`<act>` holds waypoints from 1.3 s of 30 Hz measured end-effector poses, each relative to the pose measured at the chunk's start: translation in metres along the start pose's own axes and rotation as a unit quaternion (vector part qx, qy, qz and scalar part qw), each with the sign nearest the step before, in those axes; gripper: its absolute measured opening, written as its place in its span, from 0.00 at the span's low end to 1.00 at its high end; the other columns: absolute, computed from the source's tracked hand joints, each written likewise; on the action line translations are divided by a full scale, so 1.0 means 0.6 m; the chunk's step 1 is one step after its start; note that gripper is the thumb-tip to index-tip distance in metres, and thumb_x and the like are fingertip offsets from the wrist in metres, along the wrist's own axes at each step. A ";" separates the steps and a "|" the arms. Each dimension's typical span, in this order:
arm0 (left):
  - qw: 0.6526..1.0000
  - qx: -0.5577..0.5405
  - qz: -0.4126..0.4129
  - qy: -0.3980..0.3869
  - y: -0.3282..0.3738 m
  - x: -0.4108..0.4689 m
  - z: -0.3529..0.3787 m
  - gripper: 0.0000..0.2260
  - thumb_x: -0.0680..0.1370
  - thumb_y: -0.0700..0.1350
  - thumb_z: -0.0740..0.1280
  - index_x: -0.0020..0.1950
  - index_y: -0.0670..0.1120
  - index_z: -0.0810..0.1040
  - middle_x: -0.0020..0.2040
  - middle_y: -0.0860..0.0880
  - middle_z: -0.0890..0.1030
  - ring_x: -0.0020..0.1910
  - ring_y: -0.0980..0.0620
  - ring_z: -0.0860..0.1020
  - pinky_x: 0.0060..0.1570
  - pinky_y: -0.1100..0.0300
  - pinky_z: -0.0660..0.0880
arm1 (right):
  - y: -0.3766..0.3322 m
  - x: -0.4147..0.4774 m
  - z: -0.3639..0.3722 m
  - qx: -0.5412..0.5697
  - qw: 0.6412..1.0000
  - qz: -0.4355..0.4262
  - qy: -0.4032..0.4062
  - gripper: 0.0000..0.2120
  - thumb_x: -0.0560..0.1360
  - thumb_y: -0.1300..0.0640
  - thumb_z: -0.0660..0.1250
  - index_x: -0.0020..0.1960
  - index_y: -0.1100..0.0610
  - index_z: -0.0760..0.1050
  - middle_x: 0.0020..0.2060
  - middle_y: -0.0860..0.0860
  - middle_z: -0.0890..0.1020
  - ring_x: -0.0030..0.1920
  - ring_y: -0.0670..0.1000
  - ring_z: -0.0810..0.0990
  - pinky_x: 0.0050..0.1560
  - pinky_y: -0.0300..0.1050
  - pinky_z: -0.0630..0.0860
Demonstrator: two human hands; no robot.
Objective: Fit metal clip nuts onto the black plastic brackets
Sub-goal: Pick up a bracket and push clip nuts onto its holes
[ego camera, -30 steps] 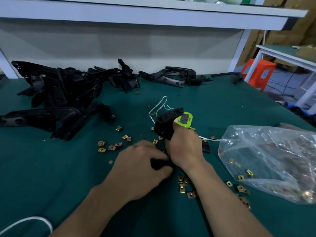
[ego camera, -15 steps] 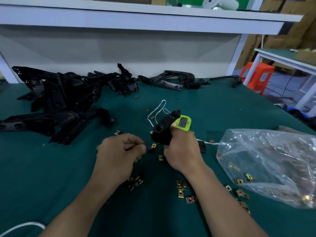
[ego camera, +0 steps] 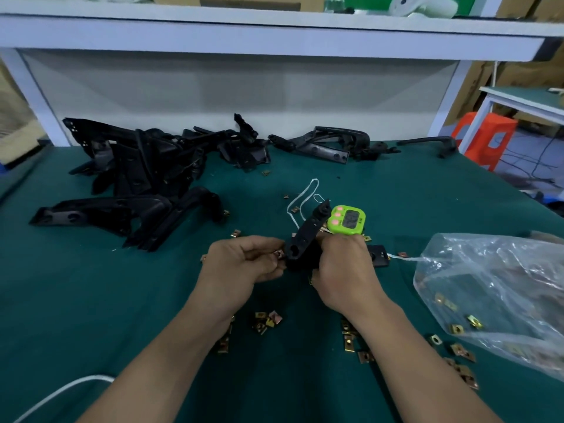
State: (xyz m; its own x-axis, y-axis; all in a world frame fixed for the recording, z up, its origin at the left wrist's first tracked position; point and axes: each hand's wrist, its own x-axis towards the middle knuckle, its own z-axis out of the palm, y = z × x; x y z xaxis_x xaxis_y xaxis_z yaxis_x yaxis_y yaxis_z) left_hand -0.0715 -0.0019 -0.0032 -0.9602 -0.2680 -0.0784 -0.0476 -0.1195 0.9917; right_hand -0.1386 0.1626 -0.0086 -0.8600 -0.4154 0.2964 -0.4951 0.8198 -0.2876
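Note:
My right hand (ego camera: 343, 267) grips a black plastic bracket (ego camera: 305, 236) and holds it tilted above the green table (ego camera: 91, 300). My left hand (ego camera: 241, 267) pinches a small metal clip nut (ego camera: 278, 254) right at the bracket's lower left edge. Several loose brass-coloured clip nuts (ego camera: 265, 322) lie on the table below my hands, and more clip nuts (ego camera: 460, 352) lie toward the right. A pile of black brackets (ego camera: 137, 178) fills the far left of the table.
A clear plastic bag (ego camera: 494, 288) with clip nuts inside lies at the right. A green timer (ego camera: 348, 219) and white string (ego camera: 305, 193) sit just behind the held bracket. More black parts (ego camera: 329, 145) line the back edge under a white shelf (ego camera: 274, 35).
My left hand rose from the table with a clip nut and moved right to the bracket. My right hand lifted the bracket a little and turned it.

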 end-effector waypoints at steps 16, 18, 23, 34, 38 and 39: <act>1.000 0.001 -0.007 -0.010 0.003 -0.002 -0.005 0.06 0.77 0.33 0.71 0.49 0.41 0.87 0.41 0.40 0.87 0.36 0.52 0.83 0.36 0.64 0.80 | -0.001 0.005 0.001 -0.088 0.995 -0.032 -0.018 0.20 0.64 0.65 0.68 0.50 0.47 0.81 0.36 0.40 0.73 0.51 0.50 0.74 0.57 0.40 0.55; 1.000 -0.011 -0.006 -0.006 0.006 -0.003 -0.007 0.05 0.75 0.34 0.74 0.47 0.43 0.87 0.39 0.41 0.86 0.35 0.52 0.83 0.35 0.64 0.80 | 0.000 0.006 0.000 -0.094 0.994 -0.041 -0.026 0.22 0.64 0.64 0.68 0.53 0.46 0.81 0.44 0.41 0.80 0.53 0.48 0.73 0.57 0.37 0.51; 0.999 -0.038 0.005 -0.019 0.010 -0.002 -0.009 0.03 0.74 0.37 0.75 0.43 0.44 0.89 0.38 0.43 0.86 0.33 0.54 0.82 0.34 0.65 0.78 | 0.001 0.005 -0.001 -0.081 0.994 -0.070 -0.012 0.22 0.58 0.68 0.69 0.47 0.50 0.84 0.40 0.44 0.82 0.50 0.52 0.75 0.59 0.41 0.56; 0.999 -0.031 0.004 -0.025 0.004 0.005 -0.017 0.10 0.76 0.35 0.73 0.48 0.50 0.89 0.44 0.45 0.88 0.40 0.55 0.83 0.43 0.66 0.78 | -0.007 0.002 -0.001 -0.078 0.992 -0.099 0.008 0.18 0.55 0.69 0.69 0.39 0.50 0.82 0.34 0.45 0.80 0.45 0.54 0.76 0.60 0.44 0.60; 0.999 -0.027 0.017 -0.029 0.002 0.006 -0.019 0.09 0.76 0.36 0.73 0.49 0.49 0.89 0.42 0.45 0.87 0.38 0.56 0.81 0.41 0.67 0.77 | -0.011 0.004 -0.008 -0.106 0.989 -0.099 -0.015 0.17 0.61 0.66 0.67 0.42 0.48 0.82 0.38 0.44 0.81 0.50 0.52 0.74 0.63 0.42 0.57; 0.999 -0.027 0.018 -0.028 0.003 0.006 -0.018 0.09 0.76 0.36 0.73 0.49 0.49 0.89 0.41 0.46 0.87 0.37 0.57 0.80 0.40 0.68 0.77 | -0.012 0.004 -0.009 -0.117 0.988 -0.102 -0.021 0.16 0.62 0.66 0.66 0.43 0.48 0.81 0.39 0.44 0.80 0.51 0.52 0.73 0.64 0.42 0.56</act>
State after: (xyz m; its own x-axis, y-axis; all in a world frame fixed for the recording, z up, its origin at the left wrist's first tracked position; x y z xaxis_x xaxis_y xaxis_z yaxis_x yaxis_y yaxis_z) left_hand -0.0719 -0.0134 -0.0030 -0.9749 -0.2199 -0.0351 0.0013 -0.1631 0.9866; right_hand -0.1365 0.1580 -0.0011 -0.7515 -0.5938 0.2874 -0.6211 0.7837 -0.0048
